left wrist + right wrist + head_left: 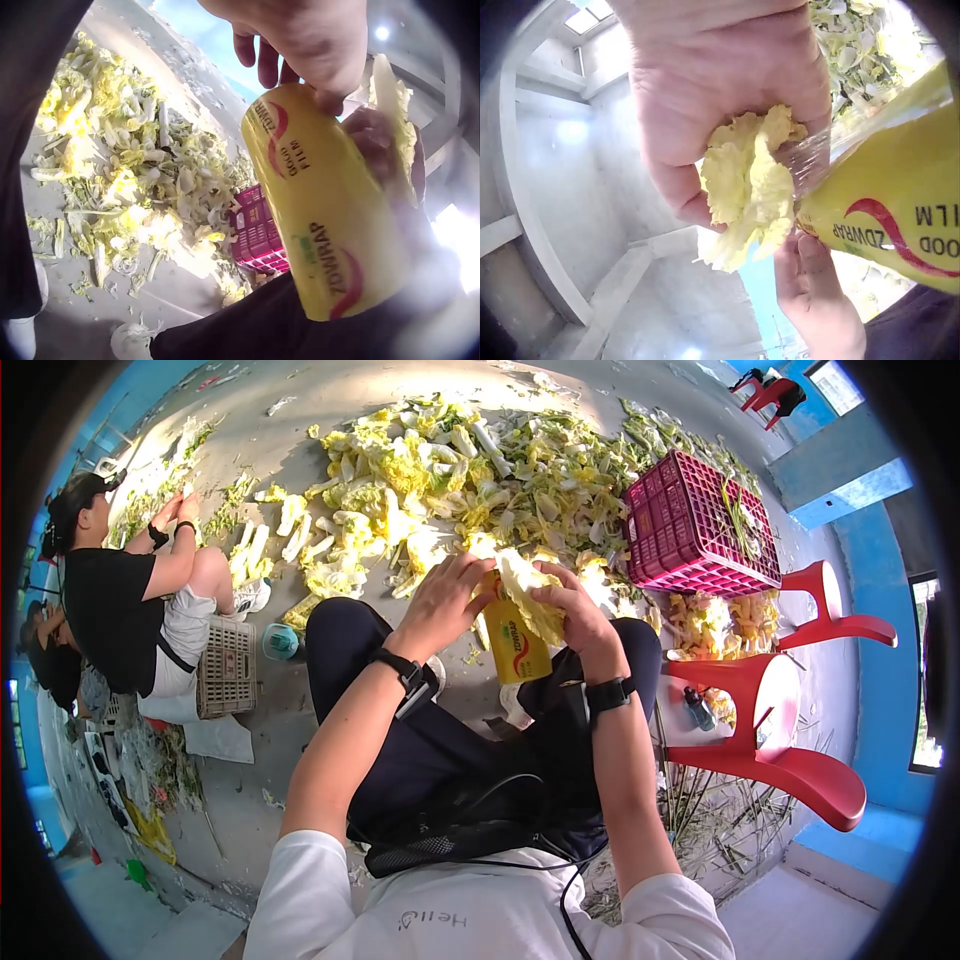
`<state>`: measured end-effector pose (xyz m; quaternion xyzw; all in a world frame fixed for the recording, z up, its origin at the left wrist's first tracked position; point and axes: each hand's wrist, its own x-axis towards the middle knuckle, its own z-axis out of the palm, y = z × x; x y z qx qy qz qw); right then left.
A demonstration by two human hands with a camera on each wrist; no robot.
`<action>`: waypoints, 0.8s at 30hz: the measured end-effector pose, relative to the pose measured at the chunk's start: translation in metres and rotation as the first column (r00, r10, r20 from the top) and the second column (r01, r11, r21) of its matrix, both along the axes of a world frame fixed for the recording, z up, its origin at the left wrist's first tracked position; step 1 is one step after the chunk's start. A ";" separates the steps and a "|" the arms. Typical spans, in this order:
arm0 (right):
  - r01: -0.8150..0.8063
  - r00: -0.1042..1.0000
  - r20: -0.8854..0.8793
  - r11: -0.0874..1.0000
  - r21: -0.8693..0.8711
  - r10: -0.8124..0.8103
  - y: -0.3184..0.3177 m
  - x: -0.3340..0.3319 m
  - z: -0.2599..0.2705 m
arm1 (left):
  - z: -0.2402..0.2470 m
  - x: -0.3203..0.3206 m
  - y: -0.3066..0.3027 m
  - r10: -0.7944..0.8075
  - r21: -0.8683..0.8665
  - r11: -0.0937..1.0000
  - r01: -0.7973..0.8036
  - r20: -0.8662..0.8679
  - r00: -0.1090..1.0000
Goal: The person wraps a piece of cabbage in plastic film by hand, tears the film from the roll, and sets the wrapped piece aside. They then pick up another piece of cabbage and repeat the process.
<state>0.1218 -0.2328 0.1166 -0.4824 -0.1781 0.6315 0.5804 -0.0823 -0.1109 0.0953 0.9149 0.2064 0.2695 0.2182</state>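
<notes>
A yellow roll of cling film (515, 642), printed "ZDWRAP" and "GOOD FILM", hangs tilted between the knees. My left hand (440, 605) grips its upper end, the thumb lying against the roll in the left wrist view. Pale yellow napa cabbage (750, 191) is held in my right hand (727, 90), its frilly leaf edges sticking out below the palm. A stretch of clear film (817, 159) runs from the roll to the right hand beside the cabbage. Fingertips of the left hand (821, 300) touch the roll's end near the leaves.
A heap of loose cabbage leaves (400, 470) spreads over the floor ahead. To its right stands a magenta crate (690, 525), with red stools (790, 730) nearer. At left, another person (120, 575) sits on a pale crate (227, 665) near a teal container (281, 642).
</notes>
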 end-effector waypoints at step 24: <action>-0.308 0.872 0.390 0.951 -0.034 0.296 0.021 -0.003 -0.034 | -0.035 -0.006 0.009 0.180 -0.269 0.941 -0.206 -0.116 0.977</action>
